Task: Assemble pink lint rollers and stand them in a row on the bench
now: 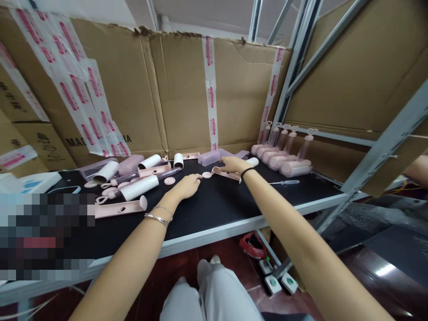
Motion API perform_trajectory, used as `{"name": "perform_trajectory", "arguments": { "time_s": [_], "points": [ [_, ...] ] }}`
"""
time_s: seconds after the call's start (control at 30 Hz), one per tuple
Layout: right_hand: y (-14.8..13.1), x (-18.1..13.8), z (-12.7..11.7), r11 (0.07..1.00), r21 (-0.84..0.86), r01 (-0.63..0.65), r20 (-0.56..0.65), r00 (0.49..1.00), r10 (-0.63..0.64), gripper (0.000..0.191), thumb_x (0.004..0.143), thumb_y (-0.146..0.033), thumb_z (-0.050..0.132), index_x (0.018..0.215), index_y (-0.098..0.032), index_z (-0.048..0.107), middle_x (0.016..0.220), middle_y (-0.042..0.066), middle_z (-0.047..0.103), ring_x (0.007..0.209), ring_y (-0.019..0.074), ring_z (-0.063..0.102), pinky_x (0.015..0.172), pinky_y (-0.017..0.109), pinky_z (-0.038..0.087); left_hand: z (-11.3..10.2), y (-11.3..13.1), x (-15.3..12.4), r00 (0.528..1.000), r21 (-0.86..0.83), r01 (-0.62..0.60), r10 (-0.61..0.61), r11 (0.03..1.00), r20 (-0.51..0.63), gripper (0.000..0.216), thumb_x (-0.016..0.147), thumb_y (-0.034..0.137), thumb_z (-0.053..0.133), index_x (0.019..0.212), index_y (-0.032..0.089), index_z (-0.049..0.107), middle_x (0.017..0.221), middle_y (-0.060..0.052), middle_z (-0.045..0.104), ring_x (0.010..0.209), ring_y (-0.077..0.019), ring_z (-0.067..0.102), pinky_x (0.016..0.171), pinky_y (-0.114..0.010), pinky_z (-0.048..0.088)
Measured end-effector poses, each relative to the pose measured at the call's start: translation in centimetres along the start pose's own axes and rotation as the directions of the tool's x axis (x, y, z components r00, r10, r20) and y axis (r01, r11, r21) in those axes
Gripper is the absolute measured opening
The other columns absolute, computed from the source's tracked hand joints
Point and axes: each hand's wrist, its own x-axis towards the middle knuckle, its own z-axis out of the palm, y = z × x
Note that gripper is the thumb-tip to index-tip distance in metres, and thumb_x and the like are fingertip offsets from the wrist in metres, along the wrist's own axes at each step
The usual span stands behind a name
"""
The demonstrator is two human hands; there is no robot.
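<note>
My left hand [189, 186] is low over the black table, its fingers stretched to the right. Its fingertips reach the edge of a small pink disc [207, 175]. Just beyond the disc, my right hand [233, 164] is over a pale pink half-round shell [227, 173] with a raised end. The fingers of my right hand are apart and slightly bent, beside a lavender trough-shaped piece [209, 158]; whether they touch it is unclear. Another pink disc [170, 181] lies left of my left hand. A white tube [253, 162] sits behind my right wrist.
White tubes [139, 187], pink shells [122, 207] and clear-stemmed parts crowd the table's left side. Several pink cylinders with heart-shaped handles [296, 168] line the right end. A thin clear tool [284, 182] lies before them. Cardboard [183, 93] walls the back; a metal post [377, 138] stands right.
</note>
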Motion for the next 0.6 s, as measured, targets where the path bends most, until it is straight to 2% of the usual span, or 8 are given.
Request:
{"name": "perform_trajectory", "arguments": {
  "time_s": [0.13, 0.2, 0.27, 0.33, 0.4, 0.47, 0.53, 0.6],
  "points": [
    [-2.6, 1.8, 2.7, 0.995, 0.079, 0.056, 0.032, 0.998, -0.059, 0.043, 0.082, -0.034, 0.06, 0.121, -0.016, 0.057, 0.12, 0.014, 0.064, 0.108, 0.0253, 0.061, 0.085, 0.03, 0.045, 0.2, 0.1, -0.1, 1.0, 0.035, -0.009, 0.009, 0.999, 0.015, 0.044, 0.088, 0.022, 0.037, 0.128, 0.013, 0.053, 0.135, -0.012, 0.055, 0.125, -0.0228, 0.051, 0.109, -0.036, 0.034],
    [-2.6, 2.0, 3.2, 0.986, 0.115, 0.121, 0.007, 0.992, -0.123, 0.044, 0.085, -0.034, 0.057, 0.126, -0.019, 0.054, 0.122, 0.01, 0.063, 0.11, 0.0221, 0.06, 0.087, 0.027, 0.044, 0.4, 0.2, 0.0, 1.0, 0.032, -0.014, 0.014, 0.999, 0.014, 0.052, 0.088, 0.026, 0.04, 0.137, 0.01, 0.042, 0.144, -0.015, 0.044, 0.133, -0.0241, 0.042, 0.111, -0.037, 0.031],
    [-1.3, 1.8, 2.9, 0.974, 0.177, 0.138, -0.094, 0.988, -0.123, 0.045, 0.089, -0.034, 0.05, 0.132, -0.02, 0.047, 0.124, 0.009, 0.062, 0.11, 0.0194, 0.059, 0.089, 0.026, 0.044, 0.7, 0.4, 0.2, 0.999, 0.028, -0.031, 0.031, 0.999, 0.021, 0.061, 0.088, 0.03, 0.042, 0.144, 0.009, 0.03, 0.152, -0.016, 0.029, 0.14, -0.0251, 0.03, 0.114, -0.039, 0.026],
    [1.1, 1.4, 2.3, 0.972, 0.233, 0.032, -0.26, 0.965, 0.031, 0.043, 0.092, -0.024, 0.042, 0.135, -0.018, 0.044, 0.126, 0.011, 0.06, 0.112, 0.0199, 0.057, 0.093, 0.028, 0.042, 0.7, 0.6, 0.3, 0.997, 0.026, -0.061, 0.06, 0.998, 0.042, 0.065, 0.088, 0.033, 0.041, 0.147, 0.011, 0.023, 0.155, -0.014, 0.021, 0.142, -0.0253, 0.024, 0.115, -0.04, 0.023],
    [3.8, 0.8, 1.9, 0.949, 0.231, -0.216, -0.345, 0.894, 0.288, 0.046, 0.088, -0.012, 0.04, 0.134, -0.014, 0.045, 0.131, 0.015, 0.053, 0.12, 0.0246, 0.05, 0.099, 0.034, 0.038, 0.6, 0.8, 0.3, 0.995, 0.028, -0.077, 0.075, 0.997, 0.073, 0.065, 0.089, 0.033, 0.04, 0.147, 0.014, 0.021, 0.154, -0.013, 0.025, 0.141, -0.0255, 0.027, 0.113, -0.041, 0.026],
    [5.9, 0.1, 2.0, 0.891, 0.208, -0.405, -0.245, 0.86, 0.448, 0.047, 0.086, -0.016, 0.045, 0.132, -0.019, 0.049, 0.135, 0.015, 0.047, 0.124, 0.0307, 0.045, 0.098, 0.042, 0.039, 0.5, 0.9, 0.4, 0.993, 0.057, -0.074, 0.069, 0.996, 0.091, 0.063, 0.088, 0.032, 0.041, 0.146, 0.015, 0.025, 0.149, -0.013, 0.036, 0.136, -0.027, 0.036, 0.11, -0.043, 0.03],
    [6.8, -0.5, 2.4, 0.866, 0.199, -0.459, -0.148, 0.86, 0.489, 0.043, 0.084, -0.023, 0.052, 0.127, -0.027, 0.056, 0.135, 0.013, 0.043, 0.122, 0.0334, 0.045, 0.094, 0.044, 0.041, 0.4, 0.9, 0.5, 0.995, 0.12, -0.074, 0.065, 0.99, 0.073, 0.058, 0.087, 0.03, 0.043, 0.143, 0.014, 0.033, 0.14, -0.014, 0.047, 0.129, -0.0288, 0.044, 0.107, -0.042, 0.034],
    [6.8, -0.7, 2.9, 0.854, 0.2, -0.48, -0.117, 0.854, 0.508, 0.04, 0.083, -0.026, 0.056, 0.122, -0.03, 0.059, 0.135, 0.011, 0.04, 0.122, 0.0333, 0.044, 0.092, 0.044, 0.042, 0.5, 0.7, 0.6, 0.999, 0.175, -0.051, 0.047, 0.983, 0.024, 0.055, 0.087, 0.03, 0.046, 0.138, 0.011, 0.041, 0.131, -0.016, 0.05, 0.122, -0.0296, 0.048, 0.105, -0.041, 0.035]
  ]
}}
